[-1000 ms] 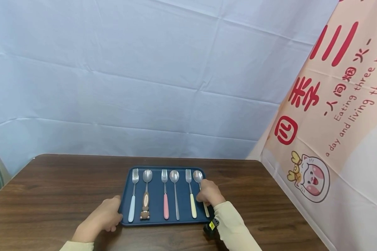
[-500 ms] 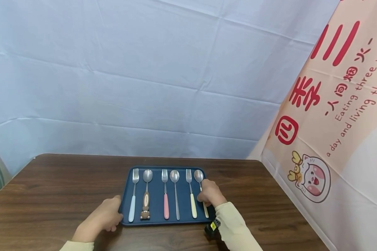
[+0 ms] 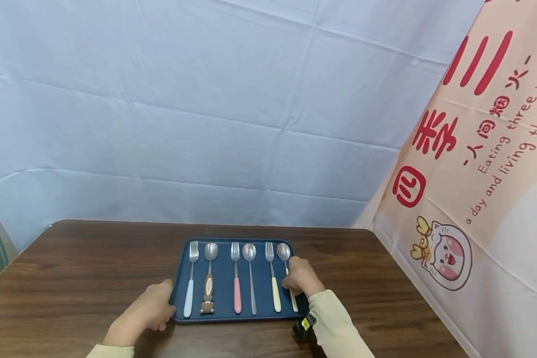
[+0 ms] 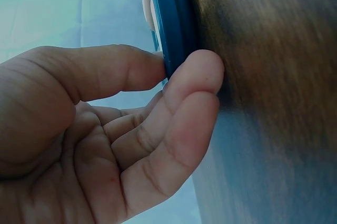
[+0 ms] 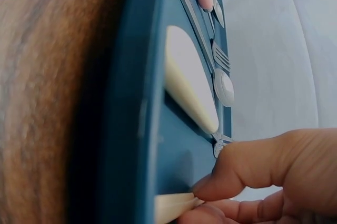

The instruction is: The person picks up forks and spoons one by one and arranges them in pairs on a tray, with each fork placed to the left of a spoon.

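A dark blue tray [image 3: 221, 278] lies on the table, bearing forks and spoons in upright pairs. My left hand [image 3: 154, 304] holds its left edge; in the left wrist view the thumb [image 4: 126, 69] meets the rim and the fingers curl against its outer side. At the tray's right end, my right hand [image 3: 301, 276] pinches a spoon [image 3: 284, 251] by its cream handle [image 5: 171, 205], between thumb and finger. Beside it lies a fork with a pale yellow handle [image 3: 276, 294]. The hand covers the middle of the pinched spoon in the head view.
Also on the tray are a light blue fork [image 3: 188, 298], a brown bear-handled spoon [image 3: 208, 286], a pink fork [image 3: 237, 294] and a plain metal spoon [image 3: 252, 283]. The brown wooden table [image 3: 94, 268] ends at a pale cloth [image 3: 161, 124]; a printed banner [image 3: 474, 149] hangs right.
My right hand and the pinched spoon have shifted very slightly to the right. The left hand stays at the tray's edge, and the other cutlery keeps its arrangement.
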Demonstrator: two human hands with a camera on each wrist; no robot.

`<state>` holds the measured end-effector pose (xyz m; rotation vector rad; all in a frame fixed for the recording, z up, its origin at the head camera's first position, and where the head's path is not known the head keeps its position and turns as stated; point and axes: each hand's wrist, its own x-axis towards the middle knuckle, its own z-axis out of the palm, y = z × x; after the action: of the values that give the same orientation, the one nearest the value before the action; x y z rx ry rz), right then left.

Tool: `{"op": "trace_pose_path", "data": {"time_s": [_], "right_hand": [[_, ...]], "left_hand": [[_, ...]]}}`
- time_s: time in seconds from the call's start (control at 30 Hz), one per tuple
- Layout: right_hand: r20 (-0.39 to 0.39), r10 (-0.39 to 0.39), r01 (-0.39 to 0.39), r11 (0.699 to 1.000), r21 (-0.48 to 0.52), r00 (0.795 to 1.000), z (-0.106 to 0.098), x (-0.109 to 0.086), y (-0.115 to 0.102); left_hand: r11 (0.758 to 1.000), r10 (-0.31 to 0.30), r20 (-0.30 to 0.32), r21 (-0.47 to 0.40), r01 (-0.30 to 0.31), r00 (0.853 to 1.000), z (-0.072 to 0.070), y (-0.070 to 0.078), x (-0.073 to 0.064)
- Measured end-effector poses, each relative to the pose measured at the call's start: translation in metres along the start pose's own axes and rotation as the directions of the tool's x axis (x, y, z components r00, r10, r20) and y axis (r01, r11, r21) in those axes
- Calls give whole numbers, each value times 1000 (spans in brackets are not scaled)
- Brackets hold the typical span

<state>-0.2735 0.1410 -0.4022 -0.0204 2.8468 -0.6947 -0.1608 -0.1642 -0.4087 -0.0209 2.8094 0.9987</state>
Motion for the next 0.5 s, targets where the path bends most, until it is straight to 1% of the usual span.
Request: {"op": "trace_pose_path", "data": {"time_s": [0.17,0.3,0.43,0.5], "right_hand": [[2,3,-3,1000,0,1000,0,0,0],[-2,-12,12,1000,0,1000,-1,0,0],[1,-59,59,998,-2,998,-3,-4,4],[8,-113,113,994,9,994,-4,-9,8]], "left_hand": [[1000,-4,-1,-3,4,1000,0,-1,0],[1000,-2,-6,3,2,1000,0,-2,0],[1000,9,-9,14,-9,1000,1,-1,1],[999,17,-12,34,-16,1000,0,0,0]]}}
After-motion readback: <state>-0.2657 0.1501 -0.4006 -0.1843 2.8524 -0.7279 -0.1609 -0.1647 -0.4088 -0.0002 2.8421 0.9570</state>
